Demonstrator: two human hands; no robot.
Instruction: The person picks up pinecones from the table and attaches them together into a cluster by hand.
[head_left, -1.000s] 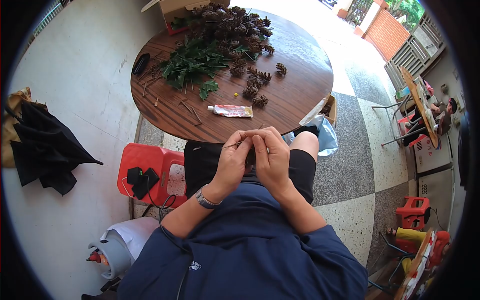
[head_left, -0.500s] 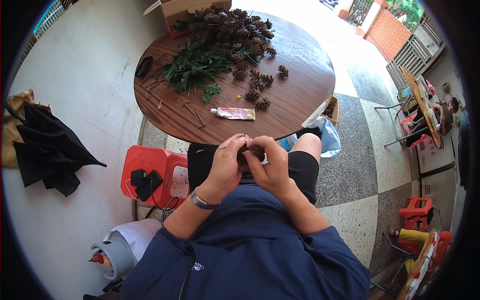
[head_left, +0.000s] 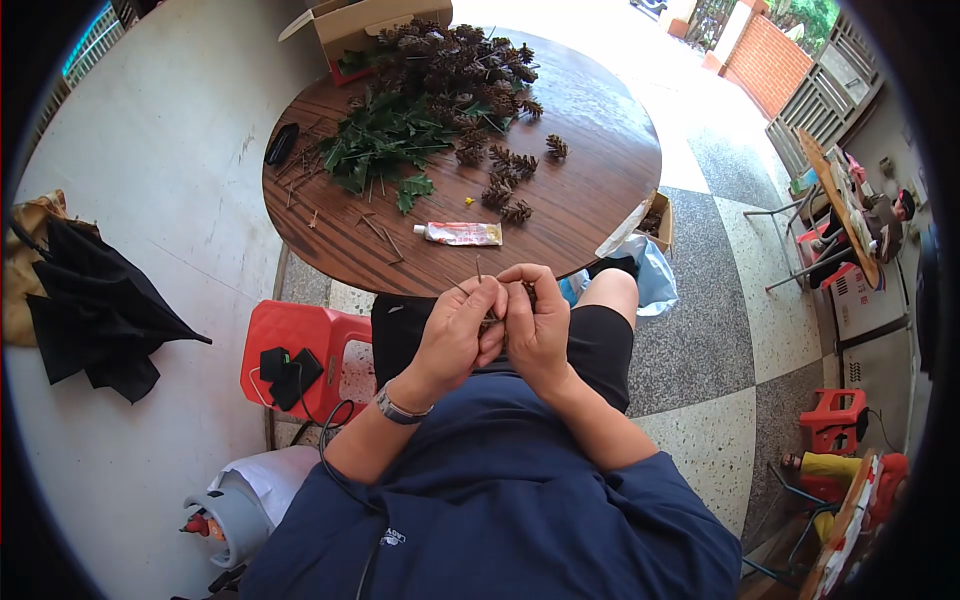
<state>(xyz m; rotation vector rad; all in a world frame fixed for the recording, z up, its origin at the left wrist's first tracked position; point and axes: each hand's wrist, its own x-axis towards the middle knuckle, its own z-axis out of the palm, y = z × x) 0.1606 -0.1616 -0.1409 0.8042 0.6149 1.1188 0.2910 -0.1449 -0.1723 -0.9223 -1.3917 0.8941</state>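
Observation:
Close together in front of my lap, both hands are closed. My left hand point(head_left: 458, 328) pinches a thin brown stem point(head_left: 479, 267) that pokes up past its fingertips. My right hand point(head_left: 538, 325) is wrapped round a brown pine cone point(head_left: 531, 291), mostly hidden by the fingers. Just beyond the hands, on the round wooden table point(head_left: 590, 190), lies a glue-like tube point(head_left: 460, 234) with a white cap. Several loose pine cones point(head_left: 498, 190) sit behind it, near a yellow bit point(head_left: 469, 201). Farther back are green leaves point(head_left: 375, 145) and a large heap of pine cones point(head_left: 445, 65).
Loose thin stems point(head_left: 385, 238) and a black object point(head_left: 283, 144) lie on the table's left side. A cardboard box point(head_left: 370, 30) stands behind. To my left are a red stool point(head_left: 275, 335) with black devices, a gas cylinder point(head_left: 238, 520) and a black umbrella point(head_left: 105, 300). People sit at tables on the right.
My hands have turned and drawn their fingers together, the right now covering more of the cone. The stem at my left hand now points upward. The view has shifted slightly.

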